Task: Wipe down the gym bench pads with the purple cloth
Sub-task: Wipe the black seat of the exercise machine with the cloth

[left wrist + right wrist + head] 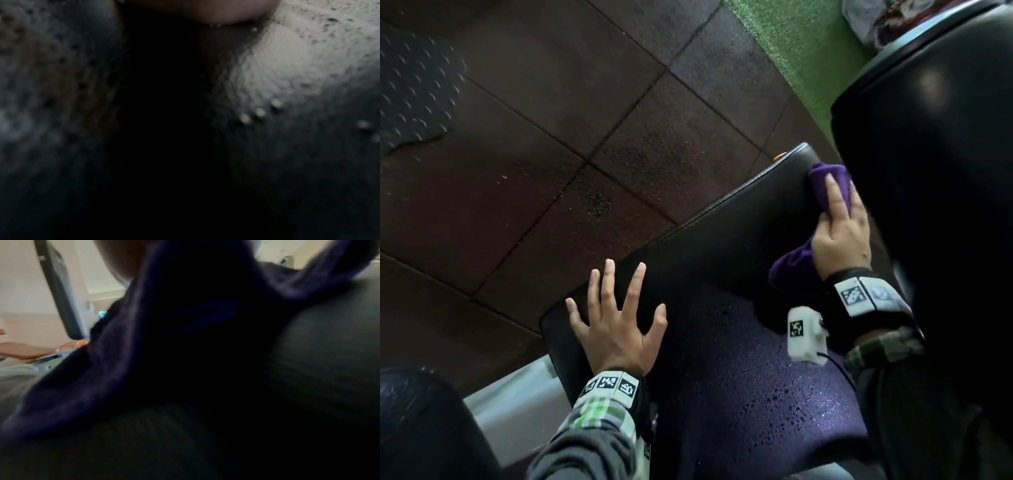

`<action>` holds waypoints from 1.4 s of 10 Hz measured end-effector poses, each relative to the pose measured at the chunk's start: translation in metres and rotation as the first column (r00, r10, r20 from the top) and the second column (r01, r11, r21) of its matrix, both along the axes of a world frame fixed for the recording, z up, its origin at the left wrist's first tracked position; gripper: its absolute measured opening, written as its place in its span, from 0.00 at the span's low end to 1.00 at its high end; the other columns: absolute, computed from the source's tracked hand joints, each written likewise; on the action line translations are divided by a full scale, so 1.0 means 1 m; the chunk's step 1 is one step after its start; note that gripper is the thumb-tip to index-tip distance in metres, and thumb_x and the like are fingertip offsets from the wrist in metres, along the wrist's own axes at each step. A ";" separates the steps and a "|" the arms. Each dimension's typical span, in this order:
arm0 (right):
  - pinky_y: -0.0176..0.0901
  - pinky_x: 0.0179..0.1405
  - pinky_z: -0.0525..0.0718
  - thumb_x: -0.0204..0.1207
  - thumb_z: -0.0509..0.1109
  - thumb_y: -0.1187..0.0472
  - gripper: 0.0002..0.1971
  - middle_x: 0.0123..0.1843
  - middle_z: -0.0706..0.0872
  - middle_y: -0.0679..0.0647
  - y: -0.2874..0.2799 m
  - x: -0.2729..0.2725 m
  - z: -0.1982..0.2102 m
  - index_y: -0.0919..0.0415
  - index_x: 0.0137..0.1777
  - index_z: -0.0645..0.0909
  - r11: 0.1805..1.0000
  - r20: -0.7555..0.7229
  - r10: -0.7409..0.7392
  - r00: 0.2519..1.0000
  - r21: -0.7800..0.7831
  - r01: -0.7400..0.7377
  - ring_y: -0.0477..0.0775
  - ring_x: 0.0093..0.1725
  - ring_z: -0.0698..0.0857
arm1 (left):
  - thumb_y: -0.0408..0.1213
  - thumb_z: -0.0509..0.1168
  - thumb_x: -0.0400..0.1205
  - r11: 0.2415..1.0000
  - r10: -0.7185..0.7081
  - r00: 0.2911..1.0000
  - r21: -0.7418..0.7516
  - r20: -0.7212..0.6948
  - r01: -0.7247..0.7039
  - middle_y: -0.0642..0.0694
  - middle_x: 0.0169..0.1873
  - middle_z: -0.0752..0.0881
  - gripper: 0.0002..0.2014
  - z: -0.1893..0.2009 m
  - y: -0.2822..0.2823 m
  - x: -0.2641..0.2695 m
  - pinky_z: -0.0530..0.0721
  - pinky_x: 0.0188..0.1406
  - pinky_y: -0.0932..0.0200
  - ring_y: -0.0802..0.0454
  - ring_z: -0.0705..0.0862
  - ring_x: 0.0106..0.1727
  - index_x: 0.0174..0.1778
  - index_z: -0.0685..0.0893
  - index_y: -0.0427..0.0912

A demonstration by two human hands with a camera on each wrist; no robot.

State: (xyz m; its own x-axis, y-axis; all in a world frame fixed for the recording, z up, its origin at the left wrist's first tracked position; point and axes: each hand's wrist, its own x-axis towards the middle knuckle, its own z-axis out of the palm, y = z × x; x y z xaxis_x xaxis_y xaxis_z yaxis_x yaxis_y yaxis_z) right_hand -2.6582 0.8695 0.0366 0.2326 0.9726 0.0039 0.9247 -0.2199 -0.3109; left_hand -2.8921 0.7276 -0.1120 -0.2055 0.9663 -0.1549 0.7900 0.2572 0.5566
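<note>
Purple cloth (825,192) looks soft and floppy, so bunching it works: right hand (840,236) curls round it at the seat pad's (722,240) far corner, left hand (616,329) splayed flat near the front edge.

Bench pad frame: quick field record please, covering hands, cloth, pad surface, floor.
left hand: flat on bench pad, fingers spread
right hand: grips purple cloth, pressing it on pad's far end
pad surface: droplets on near part
floor: dark rubber tiles; green turf strip beyond
wrist views: dark, blurred
</note>
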 end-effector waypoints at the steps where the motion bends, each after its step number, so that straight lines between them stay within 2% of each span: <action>1: 0.25 0.71 0.45 0.84 0.53 0.68 0.24 0.81 0.60 0.57 0.021 -0.008 0.002 0.59 0.80 0.59 0.994 -0.043 -0.106 0.993 -0.032 0.105 0.52 0.80 0.57 | 0.62 0.54 0.78 1.000 0.004 1.000 0.004 0.002 -0.004 0.45 0.85 0.60 0.34 0.000 0.000 0.000 0.49 0.78 0.24 0.45 0.55 0.86 0.83 0.64 0.61; 2: 0.08 0.59 0.38 0.83 0.55 0.65 0.27 0.82 0.59 0.52 0.037 -0.017 -0.004 0.48 0.80 0.58 0.999 0.020 -0.015 1.000 -0.040 0.016 0.43 0.76 0.55 | 0.62 0.54 0.78 1.000 0.003 1.000 0.006 -0.001 -0.003 0.45 0.85 0.60 0.33 0.000 0.000 0.000 0.49 0.78 0.24 0.45 0.55 0.86 0.82 0.64 0.61; 3: 0.19 0.69 0.36 0.80 0.57 0.64 0.27 0.82 0.58 0.52 0.037 -0.026 -0.015 0.48 0.79 0.62 0.986 0.145 0.168 0.975 -0.046 -0.163 0.55 0.80 0.56 | 0.62 0.54 0.78 1.000 0.002 1.000 0.002 -0.007 -0.002 0.44 0.85 0.60 0.33 0.000 0.001 -0.001 0.50 0.78 0.24 0.44 0.56 0.86 0.82 0.64 0.61; 4: 0.55 0.79 0.49 0.76 0.59 0.65 0.28 0.81 0.63 0.50 0.020 -0.031 -0.026 0.45 0.75 0.69 0.914 0.166 0.404 0.900 -0.114 -0.389 0.63 0.80 0.56 | 0.62 0.53 0.78 1.000 -0.001 1.000 -0.005 -0.004 0.001 0.44 0.85 0.59 0.34 0.000 0.001 -0.001 0.50 0.78 0.23 0.44 0.55 0.86 0.82 0.64 0.61; 5: 0.56 0.79 0.50 0.75 0.60 0.67 0.29 0.80 0.64 0.47 -0.010 -0.019 -0.026 0.44 0.74 0.70 0.849 0.113 0.524 0.844 -0.146 -0.508 0.60 0.81 0.56 | 0.62 0.53 0.78 1.000 -0.003 1.000 -0.004 -0.005 0.003 0.45 0.85 0.59 0.33 0.000 0.000 -0.001 0.50 0.78 0.24 0.44 0.56 0.86 0.83 0.64 0.61; 6: 0.57 0.79 0.55 0.71 0.60 0.71 0.33 0.80 0.62 0.45 -0.031 0.006 -0.022 0.42 0.74 0.71 0.873 0.124 0.487 0.864 -0.094 -0.479 0.57 0.81 0.56 | 0.62 0.53 0.78 1.000 -0.004 1.000 -0.003 -0.004 0.004 0.45 0.85 0.60 0.33 0.000 0.000 -0.001 0.49 0.78 0.24 0.45 0.56 0.86 0.83 0.64 0.61; 7: 0.32 0.79 0.49 0.69 0.58 0.72 0.34 0.80 0.61 0.46 -0.033 0.011 -0.014 0.43 0.74 0.70 0.960 0.146 0.277 0.950 0.006 -0.280 0.46 0.79 0.55 | 0.62 0.53 0.78 1.000 -0.002 1.000 -0.007 0.006 0.002 0.45 0.85 0.59 0.34 0.000 0.000 -0.001 0.49 0.78 0.24 0.45 0.55 0.86 0.83 0.64 0.62; 8: 0.09 0.62 0.36 0.75 0.58 0.73 0.33 0.82 0.59 0.51 -0.008 0.000 -0.007 0.43 0.77 0.65 0.998 0.087 0.043 0.995 -0.050 -0.038 0.50 0.80 0.55 | 0.62 0.53 0.78 1.000 -0.007 1.000 -0.014 0.005 0.007 0.45 0.86 0.59 0.34 0.001 0.000 -0.001 0.49 0.78 0.24 0.45 0.55 0.86 0.83 0.63 0.62; 9: 0.22 0.69 0.40 0.78 0.56 0.69 0.32 0.83 0.54 0.51 0.017 -0.014 -0.011 0.40 0.79 0.60 0.993 0.157 0.040 0.987 -0.113 -0.023 0.56 0.81 0.53 | 0.62 0.54 0.78 1.000 -0.006 1.000 -0.014 0.004 0.006 0.45 0.85 0.60 0.34 0.001 0.001 -0.001 0.49 0.78 0.25 0.45 0.56 0.86 0.83 0.64 0.62; 10: 0.49 0.79 0.47 0.72 0.55 0.69 0.34 0.82 0.58 0.48 0.019 -0.032 -0.021 0.40 0.76 0.66 0.975 0.190 0.218 0.957 -0.086 -0.205 0.63 0.80 0.55 | 0.61 0.54 0.78 1.000 -0.007 1.000 -0.016 0.006 0.007 0.45 0.85 0.60 0.33 0.001 0.001 -0.001 0.50 0.78 0.24 0.45 0.56 0.86 0.82 0.64 0.61; 11: 0.63 0.77 0.53 0.67 0.52 0.67 0.35 0.81 0.63 0.48 -0.005 -0.029 -0.026 0.41 0.74 0.70 0.901 0.158 0.426 0.891 -0.162 -0.402 0.65 0.80 0.56 | 0.62 0.53 0.78 1.000 -0.015 1.000 -0.021 0.005 0.015 0.45 0.85 0.60 0.33 0.001 0.001 -0.001 0.50 0.77 0.23 0.44 0.57 0.86 0.82 0.64 0.61; 12: 0.66 0.76 0.60 0.67 0.51 0.66 0.34 0.80 0.64 0.48 -0.033 -0.008 -0.025 0.41 0.74 0.70 0.885 0.167 0.462 0.871 -0.149 -0.441 0.62 0.80 0.58 | 0.61 0.53 0.78 1.000 -0.013 1.000 -0.014 0.010 0.013 0.45 0.85 0.60 0.33 0.001 0.001 -0.001 0.50 0.77 0.23 0.44 0.56 0.86 0.82 0.64 0.62; 13: 0.57 0.79 0.59 0.66 0.52 0.67 0.36 0.80 0.64 0.49 -0.039 0.007 -0.023 0.40 0.74 0.68 0.934 0.196 0.356 0.914 -0.064 -0.350 0.61 0.79 0.60 | 0.62 0.53 0.78 1.000 -0.009 1.000 -0.021 0.018 0.009 0.46 0.86 0.59 0.34 0.001 0.001 -0.001 0.49 0.78 0.24 0.45 0.55 0.86 0.83 0.63 0.62; 14: 0.18 0.72 0.42 0.67 0.55 0.73 0.37 0.81 0.62 0.50 -0.021 0.002 -0.014 0.41 0.74 0.69 0.983 0.170 0.181 0.969 -0.005 -0.182 0.52 0.78 0.58 | 0.62 0.53 0.78 1.000 -0.014 1.000 -0.022 0.022 0.015 0.46 0.86 0.58 0.34 0.001 0.001 -0.001 0.49 0.78 0.24 0.45 0.55 0.86 0.83 0.62 0.63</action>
